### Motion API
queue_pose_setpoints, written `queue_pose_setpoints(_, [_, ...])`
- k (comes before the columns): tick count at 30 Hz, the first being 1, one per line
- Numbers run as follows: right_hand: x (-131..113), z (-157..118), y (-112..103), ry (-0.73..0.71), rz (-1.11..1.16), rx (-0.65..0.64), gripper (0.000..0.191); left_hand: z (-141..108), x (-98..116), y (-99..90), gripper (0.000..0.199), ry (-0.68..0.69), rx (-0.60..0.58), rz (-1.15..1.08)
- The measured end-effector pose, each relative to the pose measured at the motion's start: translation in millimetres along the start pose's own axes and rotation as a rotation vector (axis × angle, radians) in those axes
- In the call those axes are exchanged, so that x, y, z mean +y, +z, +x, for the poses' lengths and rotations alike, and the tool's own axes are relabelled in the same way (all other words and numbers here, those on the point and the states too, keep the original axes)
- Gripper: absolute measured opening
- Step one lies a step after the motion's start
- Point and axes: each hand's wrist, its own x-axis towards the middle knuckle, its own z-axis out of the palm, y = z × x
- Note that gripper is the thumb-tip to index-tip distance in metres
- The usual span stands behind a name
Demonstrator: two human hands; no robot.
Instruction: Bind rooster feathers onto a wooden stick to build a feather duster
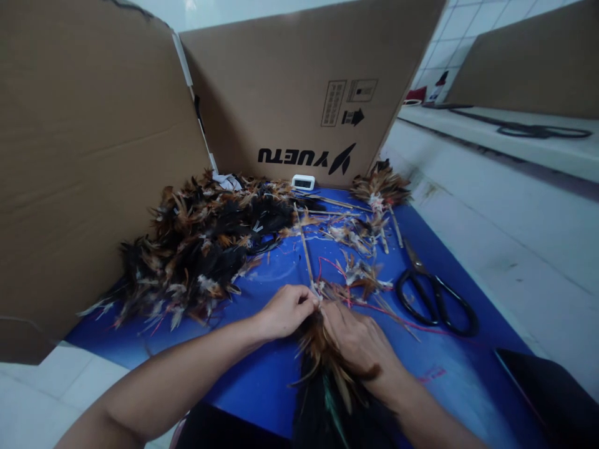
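My left hand (287, 312) is closed in a pinch where a thin wooden stick (304, 243) meets a feather bundle (327, 390). From there the stick points away from me across the blue tabletop. My right hand (358, 337) lies against the left one, its fingers closed round the top of the bundle. Brown feathers sit near the fingers, and long black-green ones hang toward me. The fingertips hide the exact join. Pink-red string (369, 305) runs beside my right hand. Black-handled scissors (435, 299) lie to the right, touched by neither hand.
A large pile of brown and black feathers (187, 249) covers the left. Loose feathers (360, 274), more sticks (337, 202) and another feather bundle (381, 187) lie farther back. Cardboard panels (290, 81) wall the back and left. A small white digital device (303, 182) stands there.
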Motion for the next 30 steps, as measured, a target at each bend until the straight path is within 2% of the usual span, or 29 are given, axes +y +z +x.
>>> queue_pose_setpoints(2, [-0.4, -0.1, 0.1, -0.005, 0.013, 0.024, 0.015, -0.2, 0.2, -0.5, 0.025, 0.007, -0.004, 0.014])
queue_pose_setpoints(7, [0.0, -0.5, -1.0, 0.018, 0.039, -0.054, 0.019, -0.2, -0.9, -1.5, 0.026, 0.017, -0.029, 0.041])
queue_pose_setpoints(13, [4.2, 0.2, 10.5, 0.081, 0.174, -0.001, 0.021, 0.2, 1.1, -3.2, 0.027, -0.018, -0.059, -0.009])
queue_pose_setpoints(15, [5.2, -0.4, 13.0, 0.085, 0.193, -0.023, 0.021, 0.2, 2.1, -3.8, 0.027, -0.042, -0.06, -0.023])
queue_pose_setpoints(19, [3.4, -2.9, 10.9, 0.054, 0.116, -0.09, 0.017, 0.3, 2.2, -3.8, 0.029, -0.063, -0.053, -0.023])
queue_pose_setpoints(25, [-3.1, -2.1, 2.1, -0.044, -0.093, 0.0, 0.02, 0.4, 1.1, -1.9, 0.03, -0.061, -0.047, -0.009])
queue_pose_setpoints(30, [-4.5, -0.8, -1.5, -0.049, -0.056, 0.015, 0.019, -0.3, 2.1, -1.5, 0.03, -0.067, -0.042, -0.006])
